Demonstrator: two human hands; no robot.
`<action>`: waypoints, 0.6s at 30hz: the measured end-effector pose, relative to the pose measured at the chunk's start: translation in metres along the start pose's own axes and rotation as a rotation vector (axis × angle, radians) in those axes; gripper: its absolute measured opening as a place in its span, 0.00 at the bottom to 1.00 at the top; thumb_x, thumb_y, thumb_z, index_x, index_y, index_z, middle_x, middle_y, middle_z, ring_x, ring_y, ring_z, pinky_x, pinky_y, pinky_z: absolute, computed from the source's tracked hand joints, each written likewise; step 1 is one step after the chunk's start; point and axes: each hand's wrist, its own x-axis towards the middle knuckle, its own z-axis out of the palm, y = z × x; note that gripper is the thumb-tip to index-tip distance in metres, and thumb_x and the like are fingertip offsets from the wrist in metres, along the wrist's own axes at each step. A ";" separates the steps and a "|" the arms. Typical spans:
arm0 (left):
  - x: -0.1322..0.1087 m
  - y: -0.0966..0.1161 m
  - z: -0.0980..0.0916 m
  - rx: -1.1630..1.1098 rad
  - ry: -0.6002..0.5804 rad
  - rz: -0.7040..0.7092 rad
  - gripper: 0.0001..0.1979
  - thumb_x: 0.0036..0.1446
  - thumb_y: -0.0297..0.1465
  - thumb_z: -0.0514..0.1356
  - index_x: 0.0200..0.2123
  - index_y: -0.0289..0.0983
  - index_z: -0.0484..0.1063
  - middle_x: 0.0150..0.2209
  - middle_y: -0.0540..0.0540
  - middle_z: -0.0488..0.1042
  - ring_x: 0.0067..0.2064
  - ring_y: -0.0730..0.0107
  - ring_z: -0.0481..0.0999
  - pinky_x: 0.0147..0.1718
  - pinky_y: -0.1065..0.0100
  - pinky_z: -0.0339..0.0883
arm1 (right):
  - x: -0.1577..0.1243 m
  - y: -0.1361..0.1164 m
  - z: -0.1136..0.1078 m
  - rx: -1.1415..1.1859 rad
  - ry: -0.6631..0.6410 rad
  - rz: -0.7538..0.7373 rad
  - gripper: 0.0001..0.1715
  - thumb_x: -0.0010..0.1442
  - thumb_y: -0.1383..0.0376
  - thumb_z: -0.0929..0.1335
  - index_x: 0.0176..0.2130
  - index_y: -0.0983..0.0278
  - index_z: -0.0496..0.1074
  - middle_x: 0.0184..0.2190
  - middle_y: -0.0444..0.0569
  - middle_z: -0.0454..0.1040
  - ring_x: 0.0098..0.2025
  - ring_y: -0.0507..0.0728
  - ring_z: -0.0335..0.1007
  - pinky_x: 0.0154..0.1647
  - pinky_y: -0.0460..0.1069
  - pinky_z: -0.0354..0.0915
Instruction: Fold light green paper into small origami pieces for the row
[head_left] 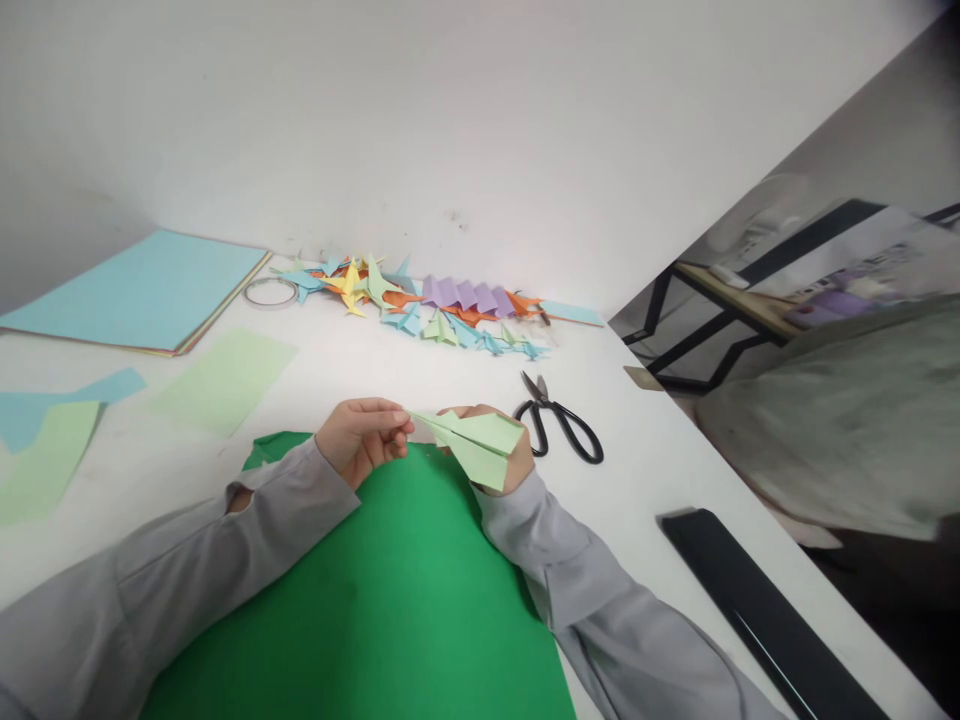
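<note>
Folded paper (478, 446): pale green, narrow pointed tip, two flat flaps flaring toward the opposite end, dark crease gap along the centreline. Location: above the green material (375, 600), six o'clock from the view's centre; tip directed to ten o'clock, flared end to four.

Left hand (366, 438): at nine o'clock of the paper, forearm entering from eight; thumb and forefinger pinched together on the tip, remaining fingers curled.

Right hand (522, 462): beneath and behind the flaps, forearm entering between four and five; finger closure is hidden, so grip cannot be determined.

Scissors (538, 399): two o'clock from the paper.
</note>
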 end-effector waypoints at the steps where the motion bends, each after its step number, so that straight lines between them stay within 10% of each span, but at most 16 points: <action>1: 0.000 0.000 0.000 0.007 -0.002 0.021 0.05 0.34 0.23 0.65 0.18 0.29 0.71 0.18 0.47 0.72 0.17 0.78 0.68 0.18 0.75 0.65 | 0.001 0.003 0.000 0.044 0.023 0.031 0.08 0.35 0.72 0.73 0.21 0.63 0.73 0.25 0.45 0.77 0.23 0.55 0.71 0.22 0.48 0.66; 18: 0.000 -0.002 0.001 0.063 0.027 0.156 0.06 0.32 0.25 0.67 0.17 0.30 0.72 0.18 0.46 0.73 0.17 0.78 0.67 0.17 0.74 0.62 | -0.003 0.035 0.015 0.555 0.275 0.296 0.17 0.28 0.73 0.75 0.20 0.63 0.66 0.16 0.39 0.72 0.17 0.49 0.67 0.16 0.42 0.65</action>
